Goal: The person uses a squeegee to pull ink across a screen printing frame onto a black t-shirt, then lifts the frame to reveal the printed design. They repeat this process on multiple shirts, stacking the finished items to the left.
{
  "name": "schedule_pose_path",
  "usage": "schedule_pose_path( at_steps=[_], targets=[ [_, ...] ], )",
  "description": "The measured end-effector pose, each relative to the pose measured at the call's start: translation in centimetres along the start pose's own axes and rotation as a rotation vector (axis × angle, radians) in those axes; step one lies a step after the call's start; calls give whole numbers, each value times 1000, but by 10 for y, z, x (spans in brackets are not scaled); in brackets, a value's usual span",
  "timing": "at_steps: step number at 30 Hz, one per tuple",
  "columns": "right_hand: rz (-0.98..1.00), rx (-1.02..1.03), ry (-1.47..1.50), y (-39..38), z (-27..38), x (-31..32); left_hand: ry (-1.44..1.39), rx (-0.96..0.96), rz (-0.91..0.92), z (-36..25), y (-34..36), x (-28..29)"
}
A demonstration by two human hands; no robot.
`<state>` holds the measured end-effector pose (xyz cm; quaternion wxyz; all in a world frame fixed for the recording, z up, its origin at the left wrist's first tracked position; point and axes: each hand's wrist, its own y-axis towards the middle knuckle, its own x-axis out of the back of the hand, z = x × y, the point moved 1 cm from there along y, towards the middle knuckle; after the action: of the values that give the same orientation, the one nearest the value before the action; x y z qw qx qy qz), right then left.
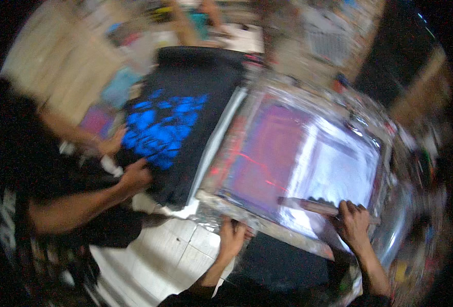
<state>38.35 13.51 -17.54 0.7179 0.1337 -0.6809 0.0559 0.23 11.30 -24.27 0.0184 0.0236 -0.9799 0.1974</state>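
Observation:
A framed printing screen (267, 153) lies at the center right, purple on its left half and glaring white on its right. My right hand (353, 222) is closed round one end of a brown, bar-like wooden tool (316, 206), which reaches leftward over the screen's near part. Motion blur hides the tool's exact kind. At the near left corner of the frame, my left hand (231, 239) has its fingers curled over the edge. Left of the screen lies a black fabric piece (201, 87) with a broken bright blue print (162, 125).
A co-worker at the left has one hand (135, 175) and another hand (114, 142) at the fabric's left edge. Another person's arms (185, 23) show at the far top. Pale tiled floor (170, 250) lies below. Blurred clutter (329, 38) fills the far right.

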Motion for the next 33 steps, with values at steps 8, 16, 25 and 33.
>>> schedule_pose_path(
  at_steps=[8,16,25,33],
  targets=[
    [50,-141,-65,134,-68,28,49,-14,-23,-1,2,13],
    [-148,-204,-122,86,-22,0,95,-2,-119,19,-3,18],
    [104,-46,219,40,8,15,82,70,-43,12,3,19],
    [-207,-138,-91,170,-101,15,90,40,-107,5,-1,12]
  ],
)
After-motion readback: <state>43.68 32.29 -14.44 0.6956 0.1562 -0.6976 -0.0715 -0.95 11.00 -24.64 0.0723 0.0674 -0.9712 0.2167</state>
